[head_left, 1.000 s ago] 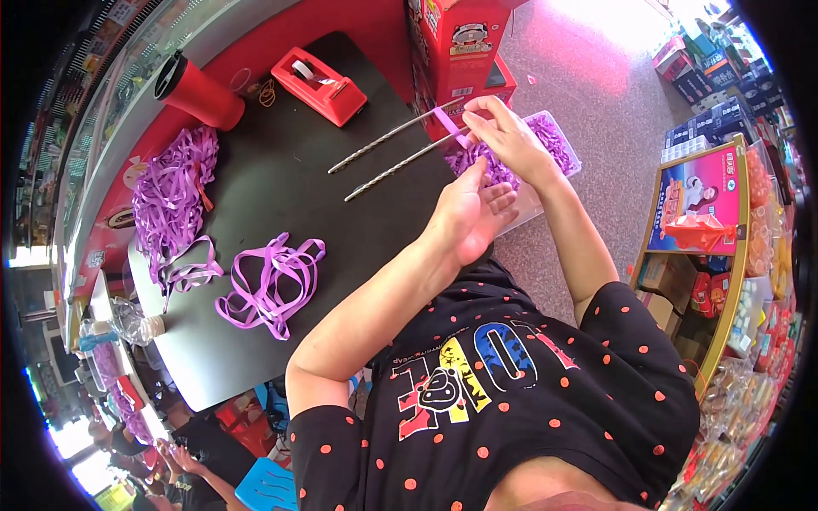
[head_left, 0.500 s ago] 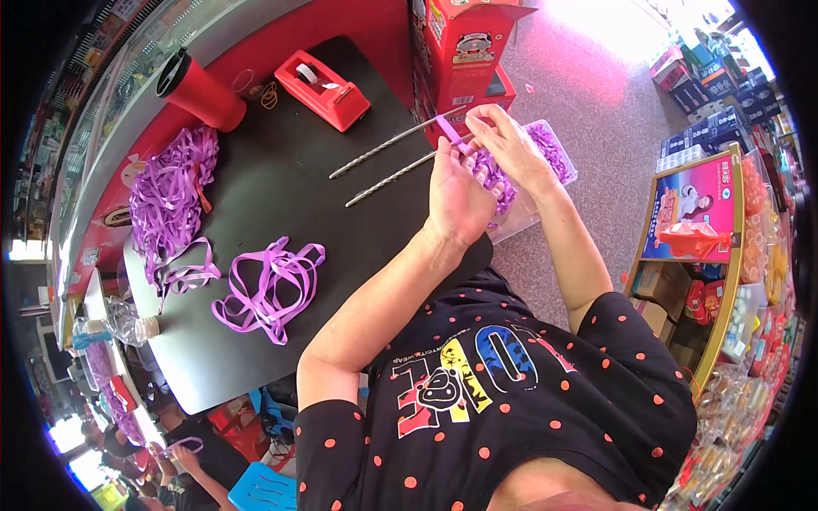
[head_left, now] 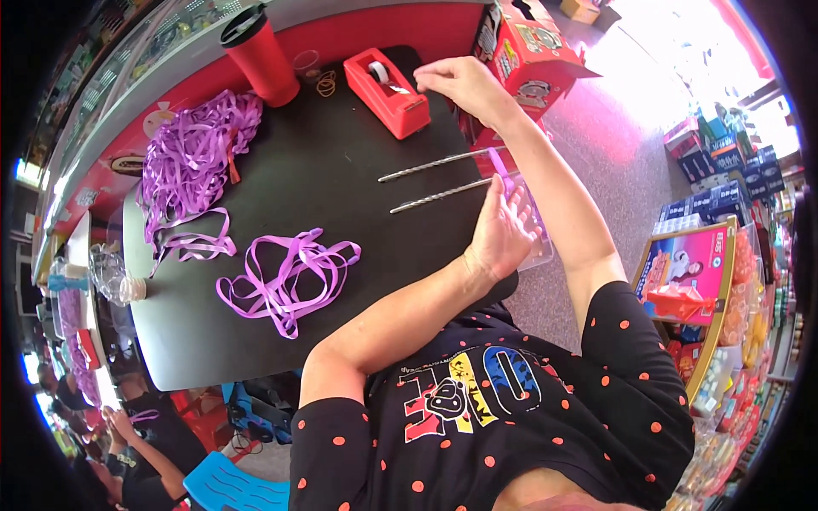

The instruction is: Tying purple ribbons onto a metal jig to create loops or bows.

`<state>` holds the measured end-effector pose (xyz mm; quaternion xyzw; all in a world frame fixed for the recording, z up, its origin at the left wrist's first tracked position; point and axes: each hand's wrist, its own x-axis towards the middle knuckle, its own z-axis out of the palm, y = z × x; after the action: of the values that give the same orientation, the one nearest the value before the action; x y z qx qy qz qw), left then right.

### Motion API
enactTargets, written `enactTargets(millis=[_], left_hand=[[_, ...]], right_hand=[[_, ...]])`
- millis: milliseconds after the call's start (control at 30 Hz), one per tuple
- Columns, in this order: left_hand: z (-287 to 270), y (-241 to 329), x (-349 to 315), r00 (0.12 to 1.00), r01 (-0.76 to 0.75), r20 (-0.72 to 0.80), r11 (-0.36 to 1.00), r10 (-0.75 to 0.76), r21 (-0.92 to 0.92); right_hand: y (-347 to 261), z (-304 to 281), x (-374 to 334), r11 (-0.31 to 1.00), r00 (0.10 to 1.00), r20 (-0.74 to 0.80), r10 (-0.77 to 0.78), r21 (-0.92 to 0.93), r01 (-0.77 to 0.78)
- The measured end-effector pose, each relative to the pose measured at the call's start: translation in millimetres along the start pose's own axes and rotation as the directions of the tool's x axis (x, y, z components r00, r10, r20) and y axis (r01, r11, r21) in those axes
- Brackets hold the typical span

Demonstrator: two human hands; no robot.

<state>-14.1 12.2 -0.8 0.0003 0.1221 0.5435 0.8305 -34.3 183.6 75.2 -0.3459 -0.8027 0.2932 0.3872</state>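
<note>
Two parallel twisted metal rods point(head_left: 426, 169) stick out over the dark table's right edge. A band of purple ribbon point(head_left: 498, 159) is wrapped across them near their right ends. My left hand point(head_left: 501, 237) is palm up there, its thumb pressed to the ribbon by the nearer rod and its other fingers loosely curled. Farther off, my right hand point(head_left: 470, 88) is beside the red tape dispenser point(head_left: 388, 94), thumb and fingertips pinched together. Whatever lies in that pinch is too small to make out. A clear plastic container point(head_left: 540, 249) shows partly behind my left hand.
A loose tangle of purple ribbon point(head_left: 290, 277) lies on the black table point(head_left: 341, 187), with a larger ribbon heap point(head_left: 192, 162) at left. A red tumbler point(head_left: 262, 64), rubber bands point(head_left: 325, 83) and a red carton point(head_left: 537, 60) stand or lie farther back. Another person point(head_left: 141, 443) sits lower left.
My right hand has left the ribbon and moved away to the tape dispenser. My left hand stays at the wrapped rods. The whole view has shifted, and more of the container is hidden.
</note>
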Motion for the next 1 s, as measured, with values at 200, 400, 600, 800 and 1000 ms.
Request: enactTargets(millis=[200, 400, 600, 800, 1000], left_hand=[[2.7, 1.6, -1.0, 1.0, -0.003, -0.009, 0.999, 0.004, 0.034], [2.9, 2.6, -0.2, 1.0, -0.011, 0.007, 0.999, 0.011, 0.031], [2.9, 2.4, -0.4, 1.0, -0.004, -0.011, 1.0, 0.004, 0.026], [6.5, 3.5, -2.2, 1.0, -0.001, -0.025, 1.0, 0.001, 0.03], [9.3, 8.2, -5.9, 0.996, -0.01, 0.086, 1.0, 0.008, 0.025]], right_hand=[[7.9, 13.4, 36.6, 0.764, 0.708, 0.492, 0.506, 0.125, -0.633], [14.3, 17.8, 35.8, 0.696, 0.694, 0.503, 0.514, 0.228, -0.681], [-7.4, -1.7, 25.2, 0.706, 0.74, 0.493, 0.456, 0.306, -0.639], [-3.3, -6.1, -14.5, 0.721, 0.768, 0.403, 0.497, 0.3, -0.624], [10.6, 4.7, -24.9, 0.729, 0.771, 0.38, 0.51, 0.284, -0.623]])
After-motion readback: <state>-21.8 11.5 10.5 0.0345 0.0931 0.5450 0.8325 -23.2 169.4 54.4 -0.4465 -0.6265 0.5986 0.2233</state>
